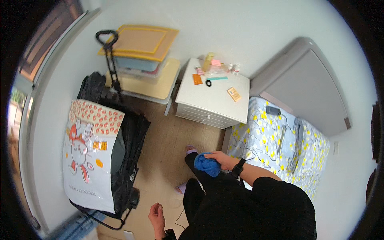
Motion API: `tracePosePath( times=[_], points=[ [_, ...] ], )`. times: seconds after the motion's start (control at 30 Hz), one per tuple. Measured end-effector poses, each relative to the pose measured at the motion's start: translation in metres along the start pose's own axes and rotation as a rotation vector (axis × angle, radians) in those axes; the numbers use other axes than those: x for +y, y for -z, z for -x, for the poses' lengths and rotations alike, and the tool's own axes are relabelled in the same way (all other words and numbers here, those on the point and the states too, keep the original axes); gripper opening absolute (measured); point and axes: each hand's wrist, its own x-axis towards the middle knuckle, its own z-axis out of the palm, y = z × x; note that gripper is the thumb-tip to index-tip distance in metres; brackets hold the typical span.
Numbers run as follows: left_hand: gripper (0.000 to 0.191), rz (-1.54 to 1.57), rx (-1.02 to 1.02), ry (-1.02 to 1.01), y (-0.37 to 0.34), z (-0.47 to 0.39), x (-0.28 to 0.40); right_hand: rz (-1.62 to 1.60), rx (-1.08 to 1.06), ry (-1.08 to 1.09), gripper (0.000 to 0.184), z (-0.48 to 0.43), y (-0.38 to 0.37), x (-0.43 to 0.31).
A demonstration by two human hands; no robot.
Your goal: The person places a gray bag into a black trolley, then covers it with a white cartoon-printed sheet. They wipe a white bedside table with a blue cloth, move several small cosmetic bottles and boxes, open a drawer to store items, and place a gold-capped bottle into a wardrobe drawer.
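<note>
A crumpled blue cloth (207, 164) is in my right hand (220, 159), held above my leg beside the bed. The fingers lie over its upper edge, and a black band is round the wrist. My left hand (157, 214) hangs low over the wooden floor (162, 144), empty, its fingers loosely curled. Ahead of me stands a white nightstand (216, 96). On its top are an orange packet (197, 79), a black ring-shaped item (208, 83), a teal strip (217, 78), a small tan box (233, 94), a yellowish bottle (208, 61) and a clear container (216, 69).
A bed with floral bedding (255, 129) and a grey headboard (303, 87) is at the right. A black folding cart (130, 144), draped with a printed white sheet (96, 168), stands at the left. Stacked storage bins (138, 66) are against the wall. A thin cable (179, 219) lies on the floor.
</note>
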Motion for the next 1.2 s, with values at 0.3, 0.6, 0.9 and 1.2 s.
tracePosePath(
  times=[0.3,0.6,0.9,1.2],
  points=[
    [0.026,-0.312,-0.116,-0.062,-0.051,-0.046,0.091,-0.213,0.191,0.439,0.037,-0.004,0.089,-0.078],
    [0.026,-0.485,-0.329,-0.184,-0.163,-0.125,0.176,0.112,0.485,0.703,0.035,-0.079,0.172,-0.173],
    [0.028,-0.574,-0.458,-0.168,-0.226,-0.174,0.205,0.122,0.889,0.572,0.035,-0.097,0.307,-0.197],
    [0.027,-0.627,-0.608,-0.083,-0.239,-0.203,0.181,0.821,1.305,0.435,0.04,-0.182,0.299,-0.145]
  ],
)
